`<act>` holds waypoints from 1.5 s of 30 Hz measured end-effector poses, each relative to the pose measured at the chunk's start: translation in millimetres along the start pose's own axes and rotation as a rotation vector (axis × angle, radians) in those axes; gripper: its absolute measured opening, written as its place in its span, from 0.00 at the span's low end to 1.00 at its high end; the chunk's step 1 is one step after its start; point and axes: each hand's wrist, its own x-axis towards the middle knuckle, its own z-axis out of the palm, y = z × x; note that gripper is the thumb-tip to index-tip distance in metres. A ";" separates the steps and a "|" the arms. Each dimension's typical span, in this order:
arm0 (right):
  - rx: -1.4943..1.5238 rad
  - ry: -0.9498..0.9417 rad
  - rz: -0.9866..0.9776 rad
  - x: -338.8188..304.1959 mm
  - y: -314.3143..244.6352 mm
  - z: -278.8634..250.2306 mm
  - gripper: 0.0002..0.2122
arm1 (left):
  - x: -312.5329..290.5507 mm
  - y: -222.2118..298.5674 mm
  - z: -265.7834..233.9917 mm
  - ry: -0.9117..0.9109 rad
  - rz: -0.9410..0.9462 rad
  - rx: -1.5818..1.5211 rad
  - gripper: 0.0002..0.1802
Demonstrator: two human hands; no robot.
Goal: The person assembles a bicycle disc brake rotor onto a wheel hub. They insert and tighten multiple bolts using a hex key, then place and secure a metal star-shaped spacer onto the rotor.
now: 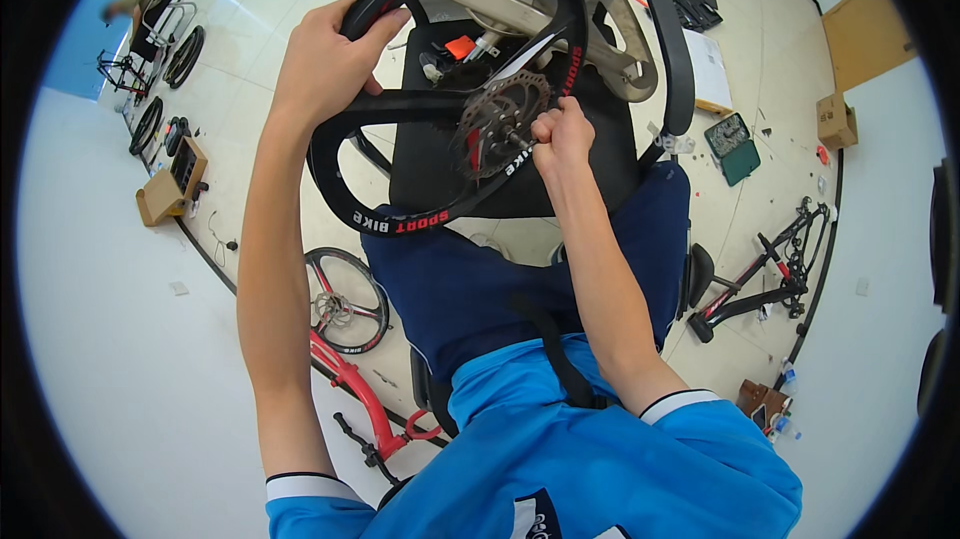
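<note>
Black bicycle wheel (410,106) held over a chair (612,154)

The left hand (328,61) grasps the wheel's rim, thumb over its near face and fingers round behind. The right hand (565,135) is clenched on the wheel beside the hub axle (518,142); exactly which part lies between its fingers is hidden. A perforated metal brake disc (490,124) sits between the hands, facing up.

Just past the hands, a pale metal frame part (495,1) shows through the wheel, and a small orange-red piece (460,47) rests on the seat.

On the floor, bodyward of the left hand, are a second wheel (378,322) and a red bicycle frame (360,389). Right of the right hand lie an open green case (740,162) and, closer to the body, a black bicycle frame (750,297).

Well apart to the left of the left hand, an open cardboard box (160,199) stands by the wall. A brown carton (836,124) is far to the right of the right hand. Beyond the left hand, another wheel (184,57) stands upright.
</note>
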 end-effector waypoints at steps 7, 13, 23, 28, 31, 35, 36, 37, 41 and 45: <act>0.058 0.092 0.032 0.3 3.4 -10.0 0.14 | -9.9 7.0 2.7 0.025 0.019 -0.004 0.22; 0.082 0.164 0.087 8.9 5.0 -20.8 0.14 | -17.9 13.5 7.2 0.035 0.014 -0.027 0.22; -0.103 0.080 -0.028 -9.4 3.0 -9.4 0.09 | -21.0 8.8 3.2 0.051 -0.012 -0.011 0.22; -0.205 0.041 -0.103 -10.5 6.5 -12.5 0.14 | -25.5 10.5 0.9 0.092 -0.059 0.031 0.21; -0.224 0.006 -0.124 -8.5 5.2 -10.2 0.16 | -24.5 8.3 -0.3 0.085 -0.089 0.044 0.22; -0.657 -0.213 -0.681 -23.2 -3.2 29.0 0.19 | -16.4 24.8 3.4 0.107 -0.036 0.066 0.23; -0.668 -0.192 -0.676 -18.2 -10.0 8.4 0.19 | -18.2 16.2 6.7 0.082 -0.050 0.051 0.23; -0.664 -0.214 -0.688 -10.7 -23.2 13.6 0.20 | -8.8 7.2 4.5 0.101 -0.048 0.039 0.23; -0.401 -0.319 -0.477 -26.5 -63.4 23.8 0.17 | -4.1 -3.9 -2.2 0.119 -0.070 -0.008 0.24; -0.198 -0.228 -0.213 -32.1 -56.0 7.6 0.18 | -13.8 -5.0 -5.0 0.097 -0.122 0.032 0.24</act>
